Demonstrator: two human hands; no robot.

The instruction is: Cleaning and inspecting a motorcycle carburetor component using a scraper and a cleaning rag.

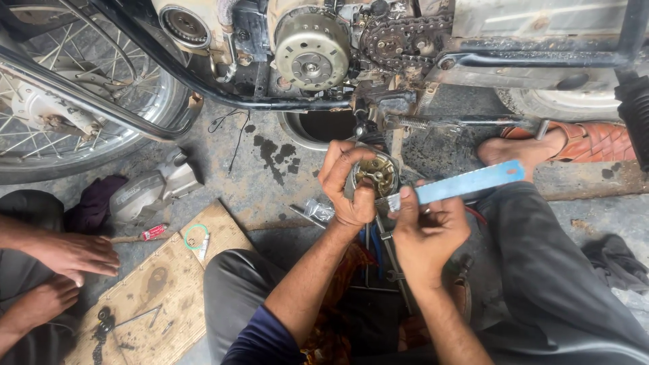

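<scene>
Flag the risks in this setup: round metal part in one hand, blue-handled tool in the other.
The left hand alone grips the round metal part in mid-air; if the blue-handled tool in the right hand slips, it could jab the palm. Small loose parts on the wooden board could roll off. Oil stains on the floor may be slippery.

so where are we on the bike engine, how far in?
Done: side cover is off and lies on the floor; the engine's round rotor and chain sprocket are exposed. In hand: left hand grips a round metal part, right hand works a blue-handled tool at its edge. Left: part and cover are still off the bike; small parts lie on the wooden board.
</scene>
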